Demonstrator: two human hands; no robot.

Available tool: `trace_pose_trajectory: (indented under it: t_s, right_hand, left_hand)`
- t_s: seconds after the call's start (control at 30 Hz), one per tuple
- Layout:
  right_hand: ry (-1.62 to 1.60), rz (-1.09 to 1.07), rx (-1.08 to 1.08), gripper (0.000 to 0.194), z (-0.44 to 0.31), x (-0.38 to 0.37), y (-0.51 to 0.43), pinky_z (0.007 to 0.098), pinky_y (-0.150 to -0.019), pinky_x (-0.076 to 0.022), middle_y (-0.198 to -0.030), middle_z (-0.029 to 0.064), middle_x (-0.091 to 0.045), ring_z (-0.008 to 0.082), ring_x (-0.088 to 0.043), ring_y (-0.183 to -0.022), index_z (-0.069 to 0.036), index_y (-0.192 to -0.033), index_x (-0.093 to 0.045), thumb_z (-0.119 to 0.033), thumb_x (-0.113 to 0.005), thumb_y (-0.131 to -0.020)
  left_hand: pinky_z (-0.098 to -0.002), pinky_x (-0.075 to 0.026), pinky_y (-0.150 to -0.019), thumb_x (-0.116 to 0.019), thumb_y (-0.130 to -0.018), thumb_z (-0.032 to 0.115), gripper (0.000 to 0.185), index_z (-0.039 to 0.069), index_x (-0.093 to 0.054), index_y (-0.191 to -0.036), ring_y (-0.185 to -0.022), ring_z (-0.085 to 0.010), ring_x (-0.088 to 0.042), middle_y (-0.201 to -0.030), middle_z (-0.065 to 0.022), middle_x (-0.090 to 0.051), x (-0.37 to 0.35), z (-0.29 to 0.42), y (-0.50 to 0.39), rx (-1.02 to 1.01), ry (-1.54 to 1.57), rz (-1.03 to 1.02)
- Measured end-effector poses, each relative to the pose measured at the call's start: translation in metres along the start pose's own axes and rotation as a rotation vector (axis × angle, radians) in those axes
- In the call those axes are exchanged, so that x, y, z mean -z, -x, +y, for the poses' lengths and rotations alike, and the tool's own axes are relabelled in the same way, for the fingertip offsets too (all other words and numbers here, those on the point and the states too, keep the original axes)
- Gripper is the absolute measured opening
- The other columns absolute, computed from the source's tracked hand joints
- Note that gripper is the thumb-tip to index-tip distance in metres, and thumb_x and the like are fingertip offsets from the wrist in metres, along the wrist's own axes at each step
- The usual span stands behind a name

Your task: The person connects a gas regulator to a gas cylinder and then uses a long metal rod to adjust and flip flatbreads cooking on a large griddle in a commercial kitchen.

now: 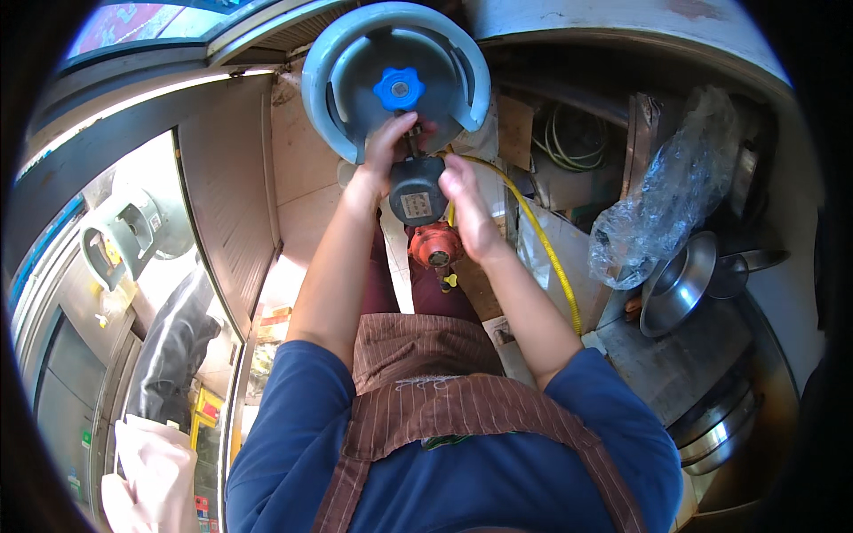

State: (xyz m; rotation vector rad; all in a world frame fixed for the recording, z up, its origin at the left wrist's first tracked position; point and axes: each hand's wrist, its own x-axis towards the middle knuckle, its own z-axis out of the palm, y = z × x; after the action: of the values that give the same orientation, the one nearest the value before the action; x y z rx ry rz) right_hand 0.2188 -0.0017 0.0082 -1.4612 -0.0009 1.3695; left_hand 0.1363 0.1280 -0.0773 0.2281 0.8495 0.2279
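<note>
A grey gas cylinder [363, 63] stands upright before me, with a ring collar and a blue valve handwheel [399, 88]. My left hand [381, 150] is closed around the metal coupling [414, 136] below the handwheel, with fingertips showing on its far side. From the coupling hangs a rounded dark device [418, 190] that bears a label. Beside its right edge is my right hand [470, 206], slightly blurred; whether it touches the device is unclear. Just below sits a red gas regulator [434, 245] with a small yellow tap [450, 282].
A yellow corrugated hose [543, 240] curves down to the right. Clear plastic wrap [660, 193], a steel bowl [680, 286] and stacked metal pans [720, 430] lie on the right. On the left, a panel [223, 180] borders an opening, with another grey cylinder [126, 233] beyond it.
</note>
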Motion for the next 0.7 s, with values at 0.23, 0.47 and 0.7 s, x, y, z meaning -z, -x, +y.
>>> trace_pose_trajectory:
  t_s: [0.23,0.47,0.7]
  right_hand:
    - [0.122,-0.375,-0.221,0.034,-0.011,0.005,-0.107,0.0314,-0.088,-0.0475,-0.103,0.0088,-0.063,0.0183,-0.062,-0.096,-0.001,-0.118,-0.053,-0.017,-0.057,-0.089]
    - [-0.055,-0.789,-0.451,0.033,0.002,0.003,-0.144,0.0345,-0.087,-0.0495,-0.094,0.0121,-0.065,0.0236,-0.065,-0.092,0.0,-0.102,-0.059,-0.017,-0.068,-0.075]
    - [-0.08,-0.782,-0.452,0.024,0.003,0.004,-0.145,0.0384,-0.087,-0.0486,-0.078,0.0112,-0.065,0.0286,-0.065,-0.091,-0.004,-0.083,-0.059,-0.023,-0.069,-0.073]
  left_hand:
    - [-0.0345,-0.031,-0.106,-0.041,-0.098,0.044,0.055,0.004,-0.039,-0.136,-0.123,-0.0196,-0.042,-0.132,-0.0094,-0.045,0.005,-0.053,0.066,-0.268,-0.029,0.104]
    - [-0.0406,-0.03,-0.107,-0.063,-0.068,0.073,0.101,0.01,-0.032,-0.141,-0.128,-0.0196,-0.039,-0.137,-0.0041,-0.043,0.026,-0.078,0.084,-0.202,0.026,-0.113]
    - [-0.0374,-0.029,-0.107,-0.071,-0.061,0.07,0.117,0.004,-0.021,-0.144,-0.128,-0.0194,-0.037,-0.138,-0.008,-0.039,0.039,-0.1,0.083,-0.016,0.128,-0.252]
